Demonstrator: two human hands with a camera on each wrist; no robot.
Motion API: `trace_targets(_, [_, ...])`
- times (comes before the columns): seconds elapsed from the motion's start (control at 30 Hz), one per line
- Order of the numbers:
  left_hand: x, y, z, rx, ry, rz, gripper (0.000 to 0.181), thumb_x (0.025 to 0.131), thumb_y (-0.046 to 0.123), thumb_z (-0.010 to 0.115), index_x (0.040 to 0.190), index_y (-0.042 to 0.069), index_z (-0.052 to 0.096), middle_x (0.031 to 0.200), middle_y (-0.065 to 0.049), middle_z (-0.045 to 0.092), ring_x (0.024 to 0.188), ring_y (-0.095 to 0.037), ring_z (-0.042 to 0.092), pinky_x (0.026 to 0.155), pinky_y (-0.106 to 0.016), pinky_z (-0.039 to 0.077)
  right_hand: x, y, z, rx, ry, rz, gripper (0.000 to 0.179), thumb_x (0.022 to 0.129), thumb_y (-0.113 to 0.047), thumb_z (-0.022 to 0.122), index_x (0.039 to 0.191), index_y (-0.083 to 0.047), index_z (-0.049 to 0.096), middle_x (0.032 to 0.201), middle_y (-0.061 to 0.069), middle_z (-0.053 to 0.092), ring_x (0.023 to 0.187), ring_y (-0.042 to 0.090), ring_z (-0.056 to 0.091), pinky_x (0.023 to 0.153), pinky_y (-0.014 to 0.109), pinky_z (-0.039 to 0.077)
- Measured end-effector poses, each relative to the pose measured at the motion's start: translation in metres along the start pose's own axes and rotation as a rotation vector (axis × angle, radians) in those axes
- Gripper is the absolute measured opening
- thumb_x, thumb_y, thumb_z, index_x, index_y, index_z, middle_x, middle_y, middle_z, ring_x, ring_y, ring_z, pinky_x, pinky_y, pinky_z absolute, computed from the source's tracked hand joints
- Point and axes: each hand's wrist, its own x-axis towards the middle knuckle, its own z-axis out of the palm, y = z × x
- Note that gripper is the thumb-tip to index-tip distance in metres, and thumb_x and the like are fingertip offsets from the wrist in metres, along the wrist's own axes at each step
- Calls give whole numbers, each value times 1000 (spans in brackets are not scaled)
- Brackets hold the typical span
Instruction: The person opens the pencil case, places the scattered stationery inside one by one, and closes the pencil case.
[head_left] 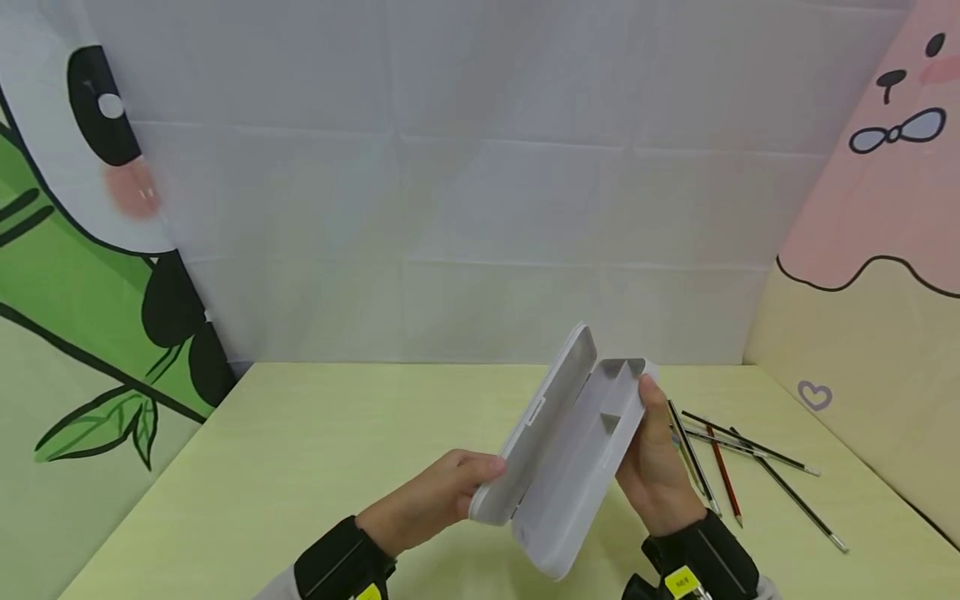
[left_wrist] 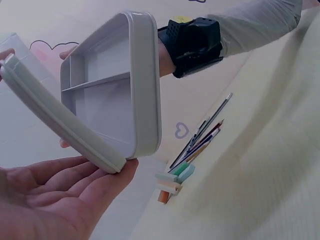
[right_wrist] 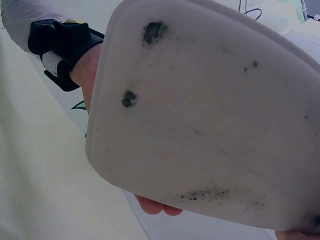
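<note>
A white plastic pencil case (head_left: pixel 558 479) is held up over the table, tilted, its hinged lid (head_left: pixel 536 425) swung wide. Dividers split its bare inside into compartments. My left hand (head_left: pixel 442 496) grips the lid's near end, thumb on top and fingers beneath. On the other side, my right hand (head_left: pixel 656 471) holds the case body by its long right wall, thumb near the rim. Dark smudges mark the underside of the case (right_wrist: pixel 200 125) in the right wrist view, where fingertips show past its lower edge.
Several pencils lie crossed on the table to the right, among them a red one (head_left: pixel 724 477) and a dark one (head_left: pixel 797 493). Small erasers, one green (left_wrist: pixel 178 169) and one orange (left_wrist: pixel 163 196), lie beside them. Printed cloth walls (head_left: pixel 862 358) border the table (head_left: pixel 360 417).
</note>
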Motion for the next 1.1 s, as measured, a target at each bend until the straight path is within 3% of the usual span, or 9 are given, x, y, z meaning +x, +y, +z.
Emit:
trace_targets(0.17, [0, 0, 2, -28, -10, -2, 71, 91, 44, 45, 138, -10, 43, 125, -14, 64, 101, -9, 63, 90, -27, 50, -1, -2, -3, 28, -16, 15, 45, 93, -60, 31, 122, -26, 40, 109, -10, 49, 100, 6, 48, 87, 25, 44])
trace_targets(0.37, [-4, 3, -1, -34, -81, -31, 69, 95, 49, 35, 145, 1, 37, 126, -2, 58, 109, -12, 57, 99, -36, 45, -1, -4, -6, 43, -40, 26, 47, 93, -62, 29, 122, -26, 39, 108, -10, 51, 97, 4, 51, 83, 23, 47])
trace_targets(0.57, [-7, 6, -2, -116, -124, -25, 64, 98, 49, 29, 148, 10, 29, 125, 2, 53, 113, -15, 52, 100, -42, 44, -3, -7, -7, 41, -43, 18, 50, 92, -64, 29, 122, -26, 40, 107, -10, 54, 94, 4, 54, 81, 23, 49])
trace_targets(0.93, [-12, 6, 0, -251, -77, -30, 54, 99, 49, 26, 143, 17, 36, 118, 2, 56, 108, -15, 55, 93, -38, 49, -8, -10, -8, 13, -45, 45, 54, 92, -68, 21, 124, -30, 42, 108, -14, 55, 96, 2, 53, 85, 26, 46])
trace_targets(1.1, [-12, 6, -1, -359, -45, -29, 51, 100, 52, 21, 137, 23, 40, 116, 1, 57, 104, -16, 57, 92, -38, 49, -9, -10, -8, 12, -62, 39, 57, 92, -68, 18, 125, -30, 45, 109, -14, 56, 97, 2, 53, 86, 27, 47])
